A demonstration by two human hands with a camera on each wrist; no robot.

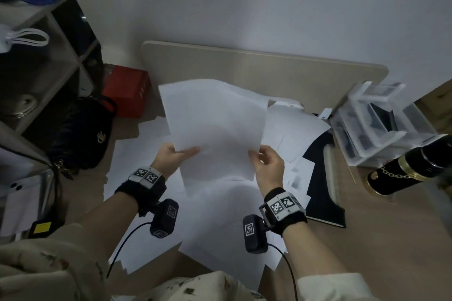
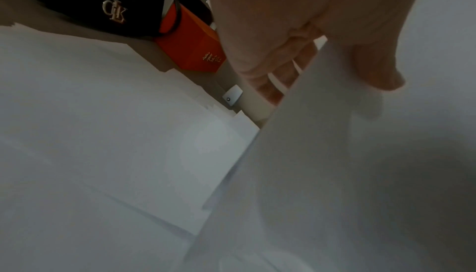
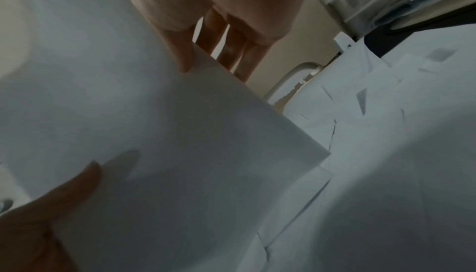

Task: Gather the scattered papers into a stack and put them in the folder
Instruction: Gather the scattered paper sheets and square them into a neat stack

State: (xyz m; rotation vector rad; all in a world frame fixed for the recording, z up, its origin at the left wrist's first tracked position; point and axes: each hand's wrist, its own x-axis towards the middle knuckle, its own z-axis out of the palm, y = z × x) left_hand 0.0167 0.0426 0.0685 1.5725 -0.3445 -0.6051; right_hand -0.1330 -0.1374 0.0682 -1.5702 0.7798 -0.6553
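Observation:
Both hands hold a small bundle of white sheets (image 1: 215, 120) lifted above the desk. My left hand (image 1: 179, 153) pinches its lower left edge, thumb on top and fingers (image 2: 268, 84) underneath the held sheets (image 2: 360, 154). My right hand (image 1: 259, 157) pinches the right edge, thumb on top and fingers (image 3: 231, 52) behind the held sheets (image 3: 180, 133). Several more loose white papers (image 1: 220, 225) lie scattered over the desk below. A dark folder (image 1: 322, 178) lies at the right, partly covered by papers (image 3: 386, 113).
A black handbag (image 1: 83, 134) and a red box (image 1: 127, 90) sit at the left by a shelf unit. A clear plastic drawer organiser (image 1: 376, 124) and a black-and-gold cylinder (image 1: 411, 168) stand at the right. The desk's back edge (image 1: 244, 51) meets the wall.

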